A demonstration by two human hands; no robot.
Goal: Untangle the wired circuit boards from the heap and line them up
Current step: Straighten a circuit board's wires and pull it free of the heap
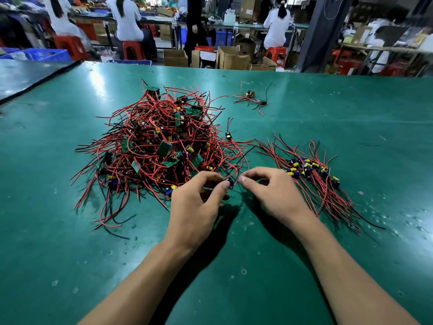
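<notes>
– Beyond the left hand [196, 202]: what?
– Heap of wired circuit boards [159, 146]; light, springy leads, interlaced, likely to snag.
– Between the hands?
– One small board [230, 183], pinched by the left thumb and curled fingers. The right hand [269, 193], fingers curled, appears to pinch its red lead. Grip board edges; solder joints are probably fragile.
– Right of the right hand?
– Lined-up row of boards [311, 174].

head-worn wide-angle view looks forward and down, close over the green table [257, 266], workshop beyond
</notes>
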